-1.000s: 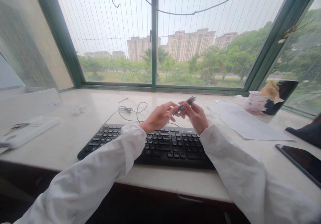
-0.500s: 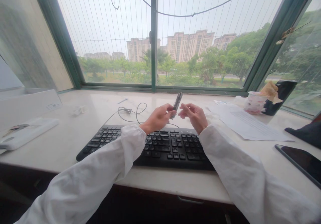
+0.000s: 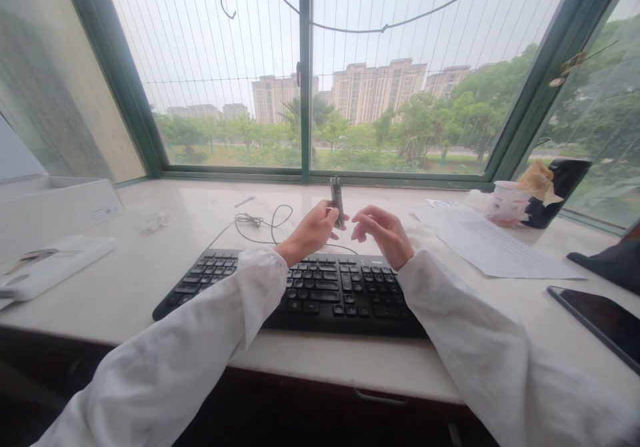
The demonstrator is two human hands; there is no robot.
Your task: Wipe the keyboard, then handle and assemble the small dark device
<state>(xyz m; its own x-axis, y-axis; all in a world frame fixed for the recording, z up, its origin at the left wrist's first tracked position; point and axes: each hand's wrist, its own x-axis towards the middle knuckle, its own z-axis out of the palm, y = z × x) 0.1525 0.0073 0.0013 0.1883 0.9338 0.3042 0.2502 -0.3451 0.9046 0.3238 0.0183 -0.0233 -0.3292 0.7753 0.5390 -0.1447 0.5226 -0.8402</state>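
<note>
Between the thumb and fingers of my left hand [image 3: 309,233] is a slim dark grey metal-looking tool [image 3: 337,200], held nearly upright with small prongs at its top. Its exact kind does not show. My right hand [image 3: 387,235] hovers just to the right of it, fingers loosely bent and apart, with nothing visible in them. Below both hands lies a black keyboard [image 3: 320,295], partly covered by my white sleeves. Its thin cable [image 3: 275,227] lies coiled behind it, left of the tool.
Printed papers [image 3: 493,247], a paper cup [image 3: 505,203] and a black phone [image 3: 597,320] lie on the right. To the left are an open white box [image 3: 60,203], a white flat case [image 3: 65,267] and crumpled tissue [image 3: 156,221]. A window frame [image 3: 306,100] borders the desk's back.
The tool has swung from leaning right to nearly upright and shifted slightly left with my left hand. My right hand's fingers have spread a little and no longer come close to it.
</note>
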